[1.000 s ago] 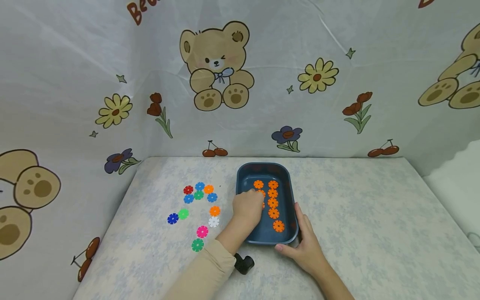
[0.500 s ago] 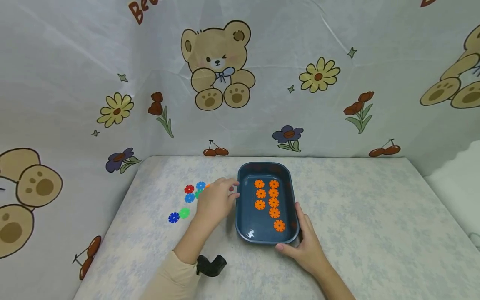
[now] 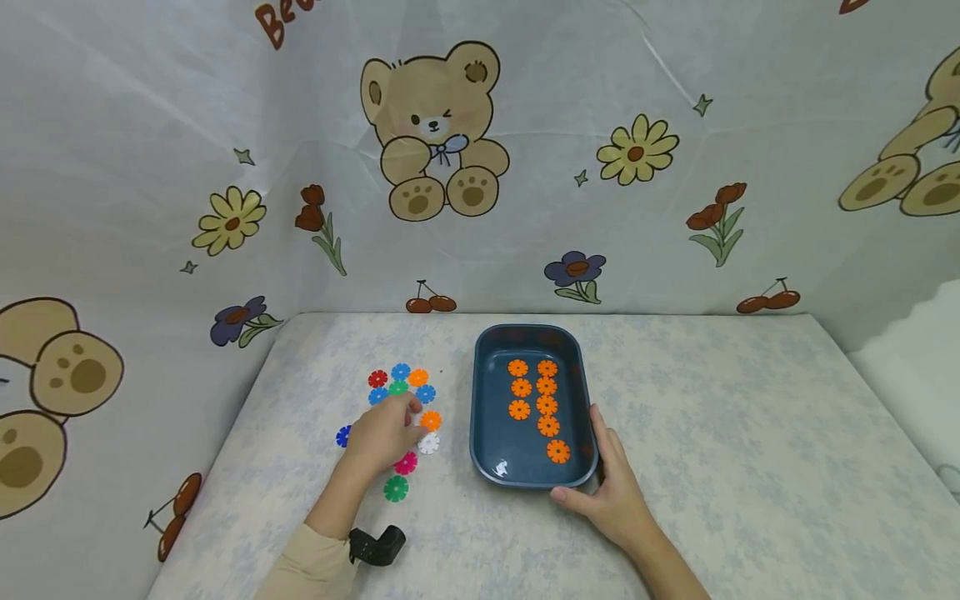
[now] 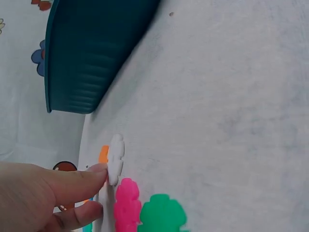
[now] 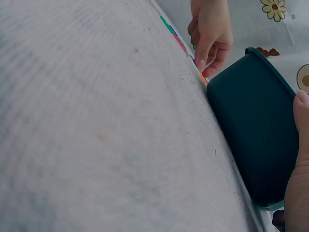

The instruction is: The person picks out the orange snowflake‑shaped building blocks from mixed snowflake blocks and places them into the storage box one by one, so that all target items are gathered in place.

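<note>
A dark blue tray [image 3: 480,417] stands mid-table with several orange flower discs [image 3: 547,406] in two columns inside. My right hand [image 3: 600,475] grips its near right corner, thumb on the front wall [image 5: 300,145]. Left of the tray lie loose discs of several colours. My left hand [image 3: 405,417] reaches over them with nothing in it. In the left wrist view its fingertip [image 4: 101,170] touches the white disc [image 4: 116,157], with an orange disc [image 4: 103,153] just behind. Pink [image 4: 127,208] and green [image 4: 162,215] discs lie closer. The right wrist view shows the left hand [image 5: 205,63] beside the tray [image 5: 251,130].
Printed fabric walls [image 3: 480,167] close in the table at the back and the left. Red, blue and green discs [image 3: 397,383] cluster beyond my left hand. A black wrist camera [image 3: 375,546] sits on my left forearm. Bare tabletop [image 3: 735,433] stretches right of the tray.
My left hand has come out of the tray, leaving an orange disc there, and swung left and nearer, down onto the loose discs. The right hand and the tray have not moved.
</note>
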Tool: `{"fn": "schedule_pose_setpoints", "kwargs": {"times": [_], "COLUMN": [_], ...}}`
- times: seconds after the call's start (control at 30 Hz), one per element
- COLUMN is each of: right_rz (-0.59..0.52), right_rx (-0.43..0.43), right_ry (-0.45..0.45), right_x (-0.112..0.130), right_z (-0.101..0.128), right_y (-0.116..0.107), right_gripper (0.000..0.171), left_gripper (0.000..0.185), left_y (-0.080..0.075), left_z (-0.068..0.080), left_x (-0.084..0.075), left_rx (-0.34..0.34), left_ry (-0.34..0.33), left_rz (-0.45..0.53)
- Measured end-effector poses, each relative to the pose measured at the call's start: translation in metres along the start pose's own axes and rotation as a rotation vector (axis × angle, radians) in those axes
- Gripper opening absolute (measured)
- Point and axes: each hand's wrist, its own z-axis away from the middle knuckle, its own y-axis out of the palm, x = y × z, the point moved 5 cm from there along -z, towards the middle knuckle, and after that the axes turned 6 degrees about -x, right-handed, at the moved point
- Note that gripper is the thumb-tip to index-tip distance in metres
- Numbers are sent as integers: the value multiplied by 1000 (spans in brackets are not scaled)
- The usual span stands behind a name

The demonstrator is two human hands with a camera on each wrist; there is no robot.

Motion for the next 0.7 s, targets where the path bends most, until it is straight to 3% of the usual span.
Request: {"fn": "schedule_pose_setpoints", "kwargs": {"times": [0.53,0.63,0.7], "right_rz": [-17,-14,-6], "right_rx": [10,7,6], "right_ry": [19,17,20], "right_x": [1,0,0], "right_z": [0,0,-1], "right_y": [0,0,0], "right_gripper": [127,128,127], "left_gripper": [28,25,22], "left_y": [9,7,4], "left_z": [-3,-3,-2], "left_x": [-6,-7,-8], "left_rx": [-8,-1,20], "left_ry": [-27,1,5], "left_rz": [108,168,263]}}
